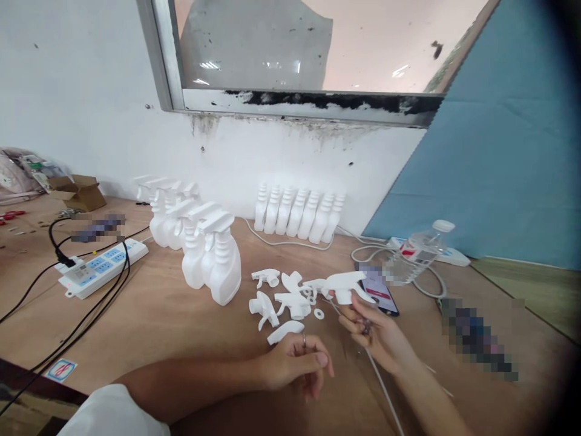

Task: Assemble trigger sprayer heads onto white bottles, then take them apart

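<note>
Pinching the trigger sprayer (pixel 347 286) with my right hand (pixel 379 339) just above the phone (pixel 384 297), left hand (pixel 295 363) curled into a loose fist, seemingly empty, I risk its dangling tube (pixel 384 387) sweeping the loose washer (pixel 319 313) off the table (pixel 158 315)

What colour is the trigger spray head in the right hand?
The plastic trigger spray head is white; head view.

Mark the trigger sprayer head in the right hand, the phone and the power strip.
trigger sprayer head (pixel 347 285), head view, white body above the fingertips.
phone (pixel 381 290), head view, lit screen.
power strip (pixel 103 265), head view, top face with the blue sockets.
</note>
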